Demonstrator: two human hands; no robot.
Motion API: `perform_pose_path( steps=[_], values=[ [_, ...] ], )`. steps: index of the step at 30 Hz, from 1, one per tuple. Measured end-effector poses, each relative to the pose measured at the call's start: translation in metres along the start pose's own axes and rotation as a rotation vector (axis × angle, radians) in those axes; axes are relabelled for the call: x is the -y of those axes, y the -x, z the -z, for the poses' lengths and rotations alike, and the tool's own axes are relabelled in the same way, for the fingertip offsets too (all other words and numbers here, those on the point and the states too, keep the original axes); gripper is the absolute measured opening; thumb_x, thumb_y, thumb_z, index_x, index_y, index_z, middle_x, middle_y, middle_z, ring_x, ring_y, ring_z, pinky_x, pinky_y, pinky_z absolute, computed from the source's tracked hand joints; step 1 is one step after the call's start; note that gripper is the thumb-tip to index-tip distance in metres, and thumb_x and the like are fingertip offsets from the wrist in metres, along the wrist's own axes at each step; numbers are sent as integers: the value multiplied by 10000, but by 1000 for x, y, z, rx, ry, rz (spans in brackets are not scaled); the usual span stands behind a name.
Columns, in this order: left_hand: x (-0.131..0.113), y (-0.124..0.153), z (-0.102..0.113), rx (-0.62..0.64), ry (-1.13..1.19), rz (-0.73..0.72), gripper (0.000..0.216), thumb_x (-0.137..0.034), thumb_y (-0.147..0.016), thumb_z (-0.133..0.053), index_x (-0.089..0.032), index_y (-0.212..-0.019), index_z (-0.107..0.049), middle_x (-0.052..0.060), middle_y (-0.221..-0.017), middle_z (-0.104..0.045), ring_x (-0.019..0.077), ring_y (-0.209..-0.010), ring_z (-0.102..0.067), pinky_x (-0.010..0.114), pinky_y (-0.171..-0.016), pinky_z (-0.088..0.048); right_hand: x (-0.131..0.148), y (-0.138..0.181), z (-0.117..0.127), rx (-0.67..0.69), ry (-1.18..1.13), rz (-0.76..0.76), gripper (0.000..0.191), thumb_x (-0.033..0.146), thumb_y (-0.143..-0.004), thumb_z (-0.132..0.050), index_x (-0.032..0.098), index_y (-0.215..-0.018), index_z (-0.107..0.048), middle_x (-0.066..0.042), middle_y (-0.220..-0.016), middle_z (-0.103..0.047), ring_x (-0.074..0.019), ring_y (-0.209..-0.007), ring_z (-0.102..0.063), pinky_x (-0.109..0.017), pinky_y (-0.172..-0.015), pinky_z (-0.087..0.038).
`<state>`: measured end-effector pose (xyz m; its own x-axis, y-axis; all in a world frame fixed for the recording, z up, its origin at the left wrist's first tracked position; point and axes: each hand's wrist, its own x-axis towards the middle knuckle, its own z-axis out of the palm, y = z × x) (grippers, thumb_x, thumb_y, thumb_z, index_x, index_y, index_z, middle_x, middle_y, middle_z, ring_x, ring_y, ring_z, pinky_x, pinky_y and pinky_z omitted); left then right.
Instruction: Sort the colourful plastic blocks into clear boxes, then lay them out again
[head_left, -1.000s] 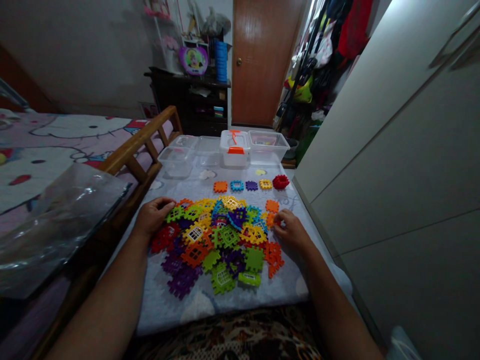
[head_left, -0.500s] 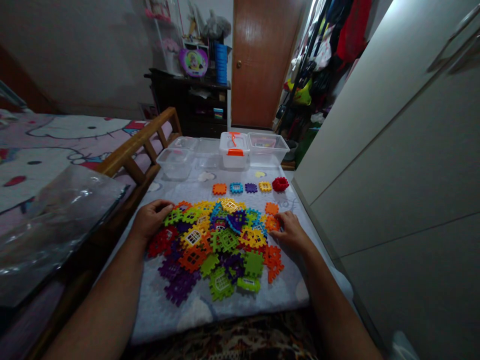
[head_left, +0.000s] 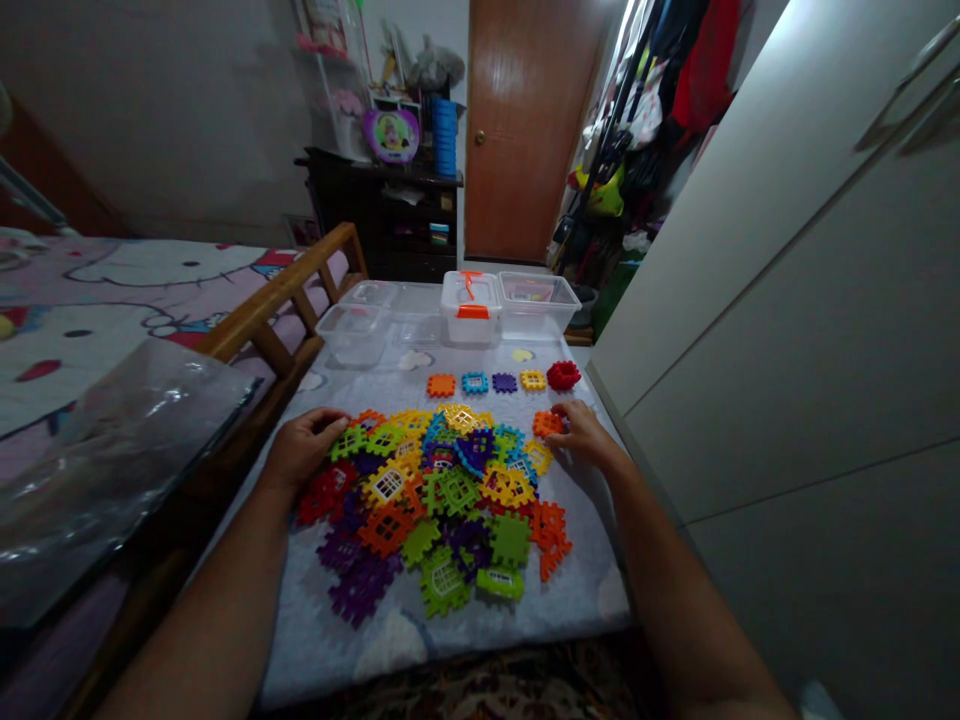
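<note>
A heap of interlocking plastic building blocks [head_left: 450, 490] in green, yellow, orange, purple, red and blue lies on the cloth-covered table in front of me. My right hand [head_left: 589, 437], right of the heap, has its fingers closed on an orange block [head_left: 546, 424]. At the heap's left edge rests my left hand [head_left: 306, 447], its thumb and fingers apart beside a green block [head_left: 348, 443]; it holds nothing that I can see. Behind the heap runs a row: an orange block [head_left: 441, 385], a blue one [head_left: 475, 383], a purple one [head_left: 505, 383], a yellow one [head_left: 533, 380] and a red cluster [head_left: 563, 376].
Clear plastic boxes [head_left: 352, 335] stand along the table's far side, one white-lidded with orange clips [head_left: 472, 308]. A wooden bed rail [head_left: 277, 300] and a plastic bag [head_left: 120, 460] are on the left. A pale cabinet [head_left: 810, 300] flanks the right.
My right hand has moved slightly away from me, bringing an orange block back from the heap's right edge to where another orange block lay. My left hand stays at the heap.
</note>
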<state>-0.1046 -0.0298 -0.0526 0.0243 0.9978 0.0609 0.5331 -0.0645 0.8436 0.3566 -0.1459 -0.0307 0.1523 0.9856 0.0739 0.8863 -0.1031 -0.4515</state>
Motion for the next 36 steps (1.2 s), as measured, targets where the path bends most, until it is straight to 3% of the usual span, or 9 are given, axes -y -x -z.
perform_pose_path(
  steps=[6,13,36],
  values=[
    [7,-2,0,8,8,18,421,-554,-677,-664,-182,-866,-717,36,-825,-738,220,-768,-668,266,-670,-518,-3,4,-12,-19,71,-17,484,320,-678,-786,194,-1130,-666,-86,-1067,-607,-250,-1004,-557,-353,-895,-432],
    [11,-5,-1,16,13,10,425,-559,-675,-671,-181,-864,-719,39,-841,-742,230,-804,-677,281,-723,-526,9,2,-8,48,161,-51,510,397,-738,-714,157,-1186,-674,-124,-1134,-616,-275,-1050,-551,-347,-909,-404],
    [6,-1,1,20,13,-19,400,-542,-698,-661,-178,-852,-720,39,-814,-731,224,-788,-666,288,-729,-508,18,5,-12,-21,243,-35,450,440,-750,-695,167,-1108,-687,-128,-1089,-631,-272,-993,-554,-348,-832,-419]
  ],
)
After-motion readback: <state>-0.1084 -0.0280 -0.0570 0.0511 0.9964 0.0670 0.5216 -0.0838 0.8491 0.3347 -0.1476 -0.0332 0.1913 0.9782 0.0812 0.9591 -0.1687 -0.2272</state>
